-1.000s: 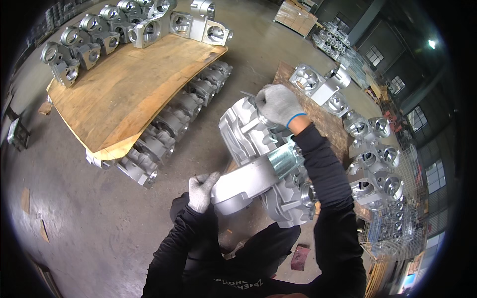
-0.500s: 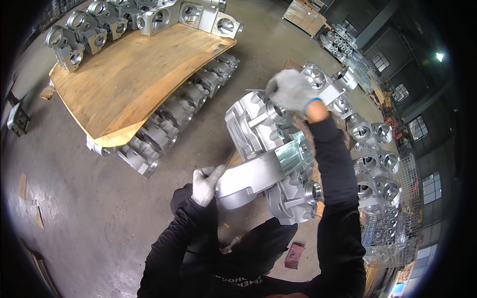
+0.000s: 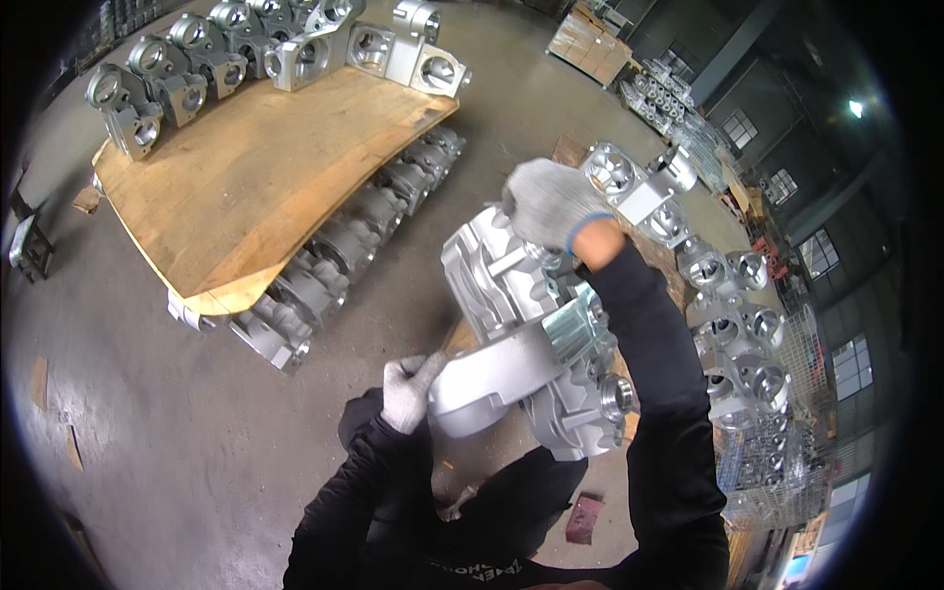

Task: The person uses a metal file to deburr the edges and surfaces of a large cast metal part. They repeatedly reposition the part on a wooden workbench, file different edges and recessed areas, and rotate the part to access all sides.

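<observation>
My left hand [image 3: 405, 391], in a pale knit glove, grips the near left end of a smooth silver metal casting [image 3: 497, 372], thumb on its side. My right hand [image 3: 551, 202], in a grey glove, is closed over the far end of a ribbed casting [image 3: 484, 265]. Only a sliver of a thin metal tool shows at its fingers; the rest is hidden. The smooth casting lies across, its right part a shiny greenish machined block [image 3: 573, 324]. Another ribbed casting [image 3: 575, 408] with a round bored end sits close on the near side.
A plywood board [image 3: 265, 177] at the left lies over a row of castings [image 3: 344, 241], with more castings [image 3: 192, 98] standing along its far edge. Further castings [image 3: 728, 324] stand at the right beside a wire mesh cage [image 3: 811, 393]. A reddish scrap [image 3: 584, 518] lies on the floor.
My right hand has moved slightly left and down in the picture, and the thin tool at its fingers shows less. My left hand keeps its grip on the casting.
</observation>
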The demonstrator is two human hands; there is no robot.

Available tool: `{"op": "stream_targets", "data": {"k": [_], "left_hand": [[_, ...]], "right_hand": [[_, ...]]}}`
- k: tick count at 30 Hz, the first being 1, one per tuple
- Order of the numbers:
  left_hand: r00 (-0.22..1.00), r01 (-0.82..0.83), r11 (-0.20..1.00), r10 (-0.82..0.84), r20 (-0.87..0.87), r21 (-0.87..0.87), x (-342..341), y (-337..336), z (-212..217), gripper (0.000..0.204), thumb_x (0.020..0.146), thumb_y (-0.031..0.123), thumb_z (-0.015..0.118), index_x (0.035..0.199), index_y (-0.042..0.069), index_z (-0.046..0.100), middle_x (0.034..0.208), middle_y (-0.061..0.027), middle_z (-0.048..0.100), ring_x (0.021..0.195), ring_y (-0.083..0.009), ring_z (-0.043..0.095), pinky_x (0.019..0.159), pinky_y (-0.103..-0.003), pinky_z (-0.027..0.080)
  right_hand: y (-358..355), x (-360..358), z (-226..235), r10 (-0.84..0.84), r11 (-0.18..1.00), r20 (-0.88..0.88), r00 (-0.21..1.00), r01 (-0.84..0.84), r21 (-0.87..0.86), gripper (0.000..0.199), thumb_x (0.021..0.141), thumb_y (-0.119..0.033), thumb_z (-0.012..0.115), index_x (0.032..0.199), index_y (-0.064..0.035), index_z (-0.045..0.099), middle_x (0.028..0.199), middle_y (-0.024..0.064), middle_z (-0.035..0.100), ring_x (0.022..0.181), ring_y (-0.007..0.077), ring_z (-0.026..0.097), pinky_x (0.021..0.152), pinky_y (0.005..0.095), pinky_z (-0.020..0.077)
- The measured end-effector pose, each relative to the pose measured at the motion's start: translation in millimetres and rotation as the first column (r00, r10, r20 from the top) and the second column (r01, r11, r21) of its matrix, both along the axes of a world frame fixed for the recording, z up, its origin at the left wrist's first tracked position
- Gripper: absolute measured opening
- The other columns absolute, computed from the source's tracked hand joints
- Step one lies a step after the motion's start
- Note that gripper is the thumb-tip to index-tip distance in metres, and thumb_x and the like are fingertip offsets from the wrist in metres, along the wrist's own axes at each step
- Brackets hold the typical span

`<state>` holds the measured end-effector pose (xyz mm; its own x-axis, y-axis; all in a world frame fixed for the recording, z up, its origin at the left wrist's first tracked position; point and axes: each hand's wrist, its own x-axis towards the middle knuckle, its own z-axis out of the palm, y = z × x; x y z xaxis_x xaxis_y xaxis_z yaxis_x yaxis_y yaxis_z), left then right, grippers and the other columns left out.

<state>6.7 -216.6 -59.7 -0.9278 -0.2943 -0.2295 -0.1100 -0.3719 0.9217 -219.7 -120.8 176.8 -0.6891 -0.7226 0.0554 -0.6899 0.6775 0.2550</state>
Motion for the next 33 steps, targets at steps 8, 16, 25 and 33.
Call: {"op": "stream_targets", "data": {"k": [8, 16, 25, 33], "left_hand": [[0.984, -0.113, 0.99, 0.123, -0.126, 0.084, -2, 8, -5, 0.041, 0.102, 0.021, 0.072, 0.065, 0.002, 0.069, 0.057, 0.0057, 0.056, 0.052, -0.0026, 0.043, 0.048, -0.027, 0.031], [0.992, -0.063, 0.995, 0.071, -0.102, 0.074, -3, 5, -16, 0.042, 0.101, 0.021, 0.073, 0.064, 0.002, 0.068, 0.056, 0.0065, 0.055, 0.052, -0.0018, 0.041, 0.048, -0.026, 0.029], [0.991, -0.061, 0.996, 0.068, -0.119, 0.066, -1, 4, -10, 0.039, 0.1, 0.022, 0.074, 0.068, 0.0, 0.071, 0.059, 0.0063, 0.059, 0.052, -0.0022, 0.045, 0.049, -0.026, 0.032], [0.997, -0.058, 0.998, 0.06, -0.05, 0.033, 1, 1, 2, 0.037, 0.099, 0.022, 0.075, 0.07, -0.001, 0.074, 0.059, 0.0038, 0.061, 0.052, -0.0032, 0.048, 0.048, -0.026, 0.035]], "right_hand": [[-4, 17, -13, 0.138, 0.988, -0.171, 0.976, -0.148, -0.048, 0.016, 0.079, -0.017, 0.066, 0.08, -0.0075, 0.078, 0.085, 0.0186, 0.075, 0.083, 0.0377, 0.075, 0.07, 0.0475, 0.0609], [-5, 6, -48, 0.245, 0.94, -0.27, 0.931, -0.296, -0.17, 0.013, 0.079, -0.02, 0.068, 0.079, -0.0111, 0.078, 0.08, 0.0154, 0.074, 0.077, 0.0368, 0.074, 0.067, 0.0483, 0.0595], [-25, 19, -51, 0.174, 0.983, -0.15, 0.973, -0.181, -0.035, 0.014, 0.078, -0.021, 0.069, 0.076, -0.0097, 0.078, 0.079, 0.0171, 0.074, 0.077, 0.0375, 0.074, 0.067, 0.047, 0.0595], [-17, 9, -55, 0.109, 0.993, -0.037, 0.993, -0.111, -0.042, 0.018, 0.077, -0.025, 0.074, 0.08, -0.0082, 0.078, 0.084, 0.0195, 0.075, 0.084, 0.0386, 0.075, 0.072, 0.05, 0.0608]]}}
